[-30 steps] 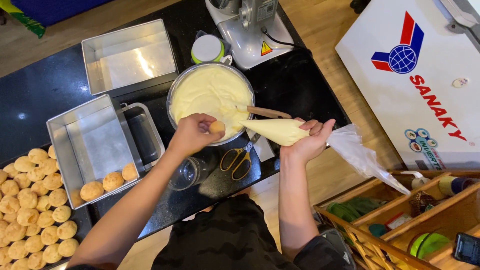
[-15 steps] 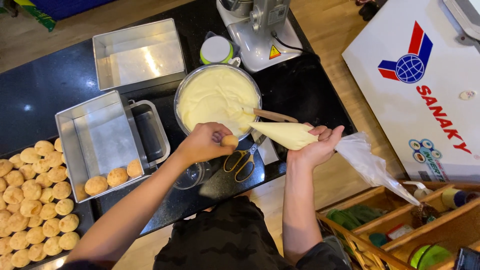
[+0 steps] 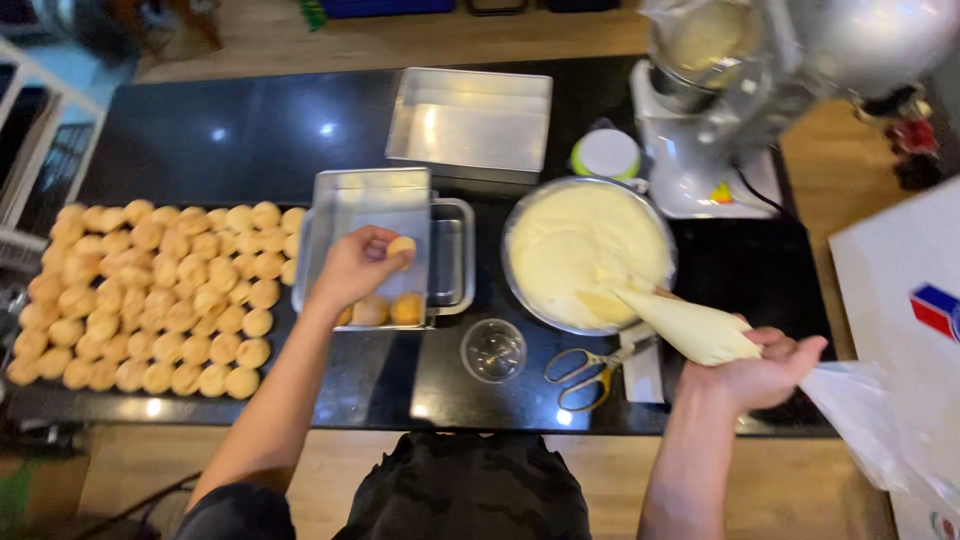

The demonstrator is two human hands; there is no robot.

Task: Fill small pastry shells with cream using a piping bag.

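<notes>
My left hand [image 3: 358, 266] holds a small round puff [image 3: 402, 245] above a rectangular metal tray [image 3: 367, 207], where a few puffs [image 3: 388, 311] lie at the near end. My right hand [image 3: 762, 372] grips a cream-filled piping bag [image 3: 682, 326], its tip pointing left over the rim of a round metal bowl of pale cream [image 3: 572, 250]. The bag's loose plastic tail [image 3: 868, 410] trails off to the right.
Several rows of golden puffs [image 3: 150, 295] cover the black counter [image 3: 250, 130] at left. A second metal tray [image 3: 470, 120] sits behind. A clear cup [image 3: 493, 350], yellow-handled scissors [image 3: 590, 368], a white-lidded tub [image 3: 606, 155] and a stand mixer [image 3: 740, 100] stand nearby.
My left hand has moved left, away from the piping bag's tip, carrying a puff over the metal tray. The view has swung left, bringing the rows of puffs into sight.
</notes>
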